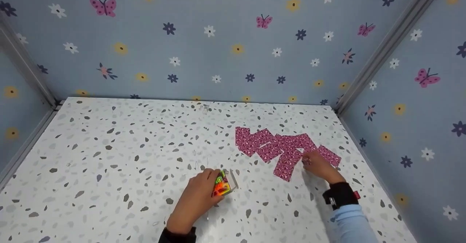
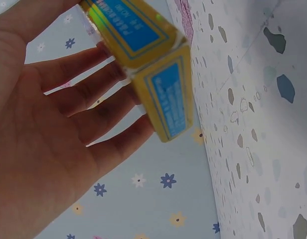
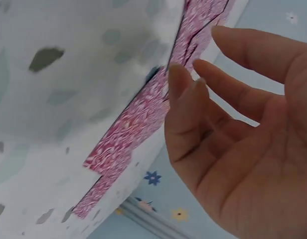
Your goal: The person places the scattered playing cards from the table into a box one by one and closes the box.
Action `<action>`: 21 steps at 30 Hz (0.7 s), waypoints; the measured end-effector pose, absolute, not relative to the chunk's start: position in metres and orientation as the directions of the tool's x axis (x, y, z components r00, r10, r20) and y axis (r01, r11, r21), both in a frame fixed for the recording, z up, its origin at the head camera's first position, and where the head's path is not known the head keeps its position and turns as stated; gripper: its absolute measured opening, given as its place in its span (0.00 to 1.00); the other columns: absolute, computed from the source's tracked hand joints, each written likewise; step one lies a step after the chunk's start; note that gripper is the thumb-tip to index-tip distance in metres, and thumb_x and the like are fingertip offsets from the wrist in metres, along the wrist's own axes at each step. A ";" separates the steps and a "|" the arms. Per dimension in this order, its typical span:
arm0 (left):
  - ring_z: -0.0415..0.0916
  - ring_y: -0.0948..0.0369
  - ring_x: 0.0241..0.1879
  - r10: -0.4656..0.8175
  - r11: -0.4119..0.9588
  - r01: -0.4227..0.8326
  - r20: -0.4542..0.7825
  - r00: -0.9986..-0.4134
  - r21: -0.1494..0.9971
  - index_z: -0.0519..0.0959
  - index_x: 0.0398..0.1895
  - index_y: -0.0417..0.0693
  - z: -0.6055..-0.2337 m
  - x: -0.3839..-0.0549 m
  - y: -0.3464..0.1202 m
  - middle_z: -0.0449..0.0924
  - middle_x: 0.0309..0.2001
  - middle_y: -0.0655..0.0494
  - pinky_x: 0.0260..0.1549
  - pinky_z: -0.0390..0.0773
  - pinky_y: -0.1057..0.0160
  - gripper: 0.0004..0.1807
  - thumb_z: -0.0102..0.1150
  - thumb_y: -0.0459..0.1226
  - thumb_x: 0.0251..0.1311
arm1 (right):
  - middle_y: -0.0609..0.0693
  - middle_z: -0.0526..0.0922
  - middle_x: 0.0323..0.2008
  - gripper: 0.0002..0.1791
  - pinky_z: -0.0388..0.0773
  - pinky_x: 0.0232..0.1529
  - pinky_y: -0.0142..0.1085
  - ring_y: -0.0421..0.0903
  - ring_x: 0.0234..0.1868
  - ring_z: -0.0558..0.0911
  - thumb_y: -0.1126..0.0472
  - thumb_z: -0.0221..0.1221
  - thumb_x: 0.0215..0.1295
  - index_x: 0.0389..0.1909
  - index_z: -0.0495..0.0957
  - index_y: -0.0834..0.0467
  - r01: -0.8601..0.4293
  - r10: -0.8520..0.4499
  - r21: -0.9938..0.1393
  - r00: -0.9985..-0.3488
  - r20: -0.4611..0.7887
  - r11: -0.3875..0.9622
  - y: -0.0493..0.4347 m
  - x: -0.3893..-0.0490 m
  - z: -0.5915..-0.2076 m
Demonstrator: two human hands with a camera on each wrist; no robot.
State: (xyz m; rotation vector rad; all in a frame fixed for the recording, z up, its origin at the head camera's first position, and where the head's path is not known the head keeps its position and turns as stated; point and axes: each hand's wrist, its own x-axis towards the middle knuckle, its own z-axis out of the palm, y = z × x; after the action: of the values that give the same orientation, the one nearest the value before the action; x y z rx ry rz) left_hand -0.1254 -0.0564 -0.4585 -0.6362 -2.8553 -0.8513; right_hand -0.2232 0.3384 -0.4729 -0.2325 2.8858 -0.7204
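Observation:
My left hand [image 1: 198, 194] grips a small card box [image 1: 222, 185] above the white table, its front bright with orange, green and yellow. A pale flap stands out at the box's far end. Gold sides with blue printed panels show on the box [image 2: 163, 89] in the left wrist view, the fingers along one side of it. Several pink-patterned cards [image 1: 287, 164] lie spread and overlapping to the right. My right hand [image 1: 320, 167] is over the right part of this spread. Loosely bent fingers of the right hand [image 3: 243, 124] reach to the cards, and no card shows between them.
The speckled table [image 1: 120, 155] is bounded at the back by a blue flowered wall [image 1: 204, 46]. Another such wall [image 1: 415, 126] stands close beyond the right hand, joined by a grey metal post [image 1: 386, 43]. One card [image 1: 329, 155] lies at the spread's right end.

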 end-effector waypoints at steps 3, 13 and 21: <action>0.73 0.53 0.43 0.366 0.760 0.418 0.204 -0.908 0.497 0.70 0.57 0.38 -0.458 -0.126 -0.057 0.73 0.47 0.47 0.43 0.72 0.51 0.35 0.69 0.45 0.46 | 0.66 0.75 0.39 0.13 0.75 0.40 0.46 0.58 0.40 0.75 0.75 0.53 0.55 0.43 0.72 0.71 -0.113 -0.187 -0.477 -0.976 -0.110 0.872 0.350 -0.232 -0.477; 0.72 0.54 0.41 0.364 0.763 0.409 0.191 -0.912 0.501 0.70 0.56 0.39 -0.459 -0.126 -0.057 0.73 0.47 0.47 0.44 0.72 0.51 0.35 0.69 0.46 0.46 | 0.65 0.74 0.43 0.22 0.72 0.47 0.51 0.59 0.46 0.74 0.74 0.52 0.53 0.52 0.67 0.72 -0.025 -0.114 -0.399 -0.973 -0.201 0.917 0.363 -0.239 -0.478; 0.73 0.54 0.41 0.366 0.762 0.420 0.207 -0.907 0.493 0.70 0.56 0.38 -0.458 -0.126 -0.059 0.73 0.47 0.47 0.44 0.73 0.52 0.36 0.69 0.47 0.46 | 0.66 0.73 0.45 0.29 0.76 0.37 0.44 0.53 0.38 0.75 0.66 0.62 0.55 0.57 0.64 0.70 0.053 -0.067 -0.384 -0.954 -0.291 0.922 0.361 -0.234 -0.475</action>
State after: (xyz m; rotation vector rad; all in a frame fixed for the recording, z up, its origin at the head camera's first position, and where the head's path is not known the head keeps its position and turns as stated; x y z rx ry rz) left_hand -0.1259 -0.0586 -0.4578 -0.6392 -2.8561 -0.8355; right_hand -0.2340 0.3608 -0.4752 -0.0105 2.7814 -0.5681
